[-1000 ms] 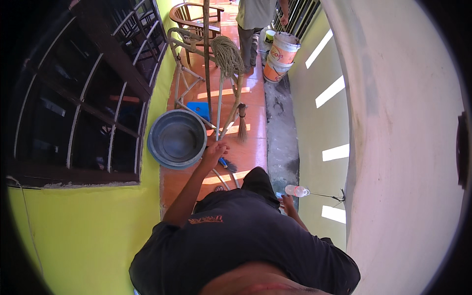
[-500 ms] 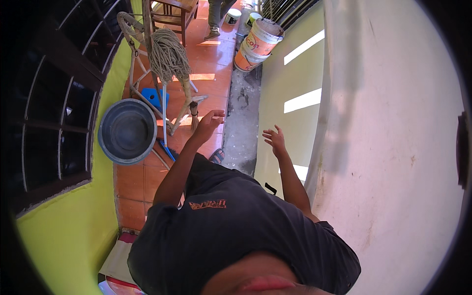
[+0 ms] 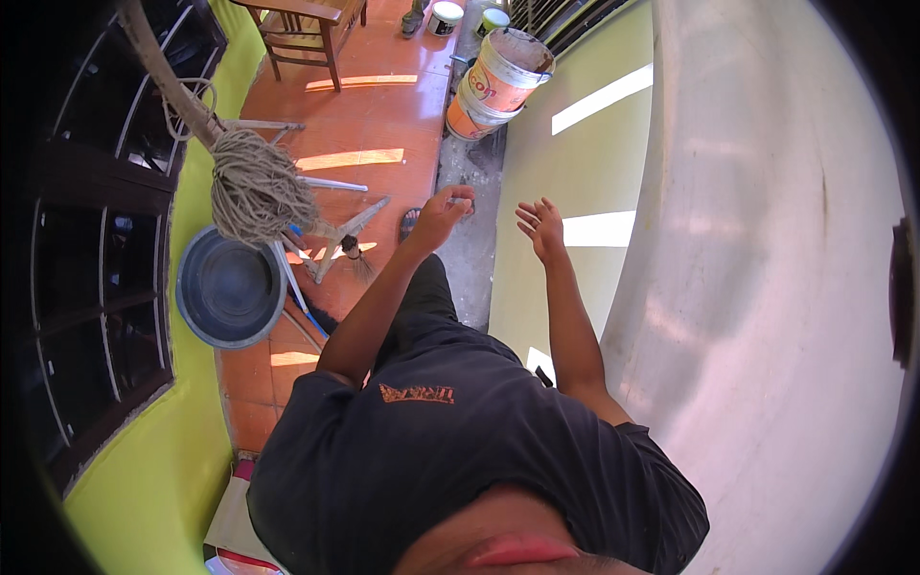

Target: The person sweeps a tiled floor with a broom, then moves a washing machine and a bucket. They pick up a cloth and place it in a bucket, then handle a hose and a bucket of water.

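My left hand (image 3: 444, 218) is held up in front of me, empty, with its fingers stretched out and a little bent. To its right, also empty, my right hand (image 3: 542, 230) hangs in the air near the pale wall, fingers spread. Neither one touches anything. Left of my left hand stands a frame of wooden branches (image 3: 350, 230) with a bundle of grey-beige rope (image 3: 261, 187) on its pole. A small bristle brush (image 3: 358, 259) hangs from that frame. Beside it sits a round grey basin (image 3: 228, 287). Part of the frame's base is hidden behind the rope.
Two stacked white-and-orange buckets (image 3: 494, 88) stand ahead on a grey concrete strip (image 3: 470, 259). Farther off are small white tubs (image 3: 445, 19) and a wooden chair (image 3: 302, 38). A barred window (image 3: 105, 249) lines the left; a large pale surface (image 3: 757, 287) rises on the right.
My legs and the view have shifted as I step forward. The rope bundle and frame now appear farther left. Another person's legs have mostly left the view at the top. Both hands remain empty.
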Action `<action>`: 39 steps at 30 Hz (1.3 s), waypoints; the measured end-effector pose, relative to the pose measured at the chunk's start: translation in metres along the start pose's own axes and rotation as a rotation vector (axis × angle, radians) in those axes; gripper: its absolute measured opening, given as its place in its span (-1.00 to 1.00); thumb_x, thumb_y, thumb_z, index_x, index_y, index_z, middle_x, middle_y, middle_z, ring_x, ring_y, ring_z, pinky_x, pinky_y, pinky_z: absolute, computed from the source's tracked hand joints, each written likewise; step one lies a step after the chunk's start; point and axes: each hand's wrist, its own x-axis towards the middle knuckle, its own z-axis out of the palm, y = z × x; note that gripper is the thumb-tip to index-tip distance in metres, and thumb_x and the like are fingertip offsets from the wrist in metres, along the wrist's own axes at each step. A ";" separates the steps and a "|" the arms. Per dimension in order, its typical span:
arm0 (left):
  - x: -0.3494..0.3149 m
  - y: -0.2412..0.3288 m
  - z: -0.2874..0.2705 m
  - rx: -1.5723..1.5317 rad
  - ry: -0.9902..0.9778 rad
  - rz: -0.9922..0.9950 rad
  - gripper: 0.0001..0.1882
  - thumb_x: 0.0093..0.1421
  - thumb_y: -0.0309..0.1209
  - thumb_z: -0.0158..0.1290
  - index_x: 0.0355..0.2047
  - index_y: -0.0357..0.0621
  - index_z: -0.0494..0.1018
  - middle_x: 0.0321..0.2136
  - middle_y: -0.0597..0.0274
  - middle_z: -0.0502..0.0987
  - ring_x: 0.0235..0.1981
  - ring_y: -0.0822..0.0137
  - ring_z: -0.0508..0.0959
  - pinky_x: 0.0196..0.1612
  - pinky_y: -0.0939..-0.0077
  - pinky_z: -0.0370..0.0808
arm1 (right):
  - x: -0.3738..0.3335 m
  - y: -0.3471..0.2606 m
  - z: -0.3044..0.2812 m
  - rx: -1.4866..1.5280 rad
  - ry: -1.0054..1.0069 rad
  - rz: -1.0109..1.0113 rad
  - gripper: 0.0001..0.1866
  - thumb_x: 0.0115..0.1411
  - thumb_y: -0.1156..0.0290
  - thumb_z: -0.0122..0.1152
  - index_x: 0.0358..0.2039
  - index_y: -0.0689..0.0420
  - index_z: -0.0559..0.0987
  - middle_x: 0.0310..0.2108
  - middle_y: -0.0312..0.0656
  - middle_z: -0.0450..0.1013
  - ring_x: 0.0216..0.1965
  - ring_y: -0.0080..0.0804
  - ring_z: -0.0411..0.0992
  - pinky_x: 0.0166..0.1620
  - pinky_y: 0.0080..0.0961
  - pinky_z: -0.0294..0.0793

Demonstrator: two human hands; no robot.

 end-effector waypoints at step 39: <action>0.421 -0.083 -0.195 -0.013 0.716 -0.430 -0.70 0.38 -0.39 -0.05 0.07 -0.24 0.39 -0.13 0.12 0.56 -0.18 0.39 0.59 -0.11 0.56 0.51 | 0.638 -0.024 0.043 0.637 0.447 0.424 -0.64 0.18 0.62 -0.11 0.01 0.30 0.28 -0.02 0.14 0.31 0.04 0.18 0.38 0.04 0.31 0.48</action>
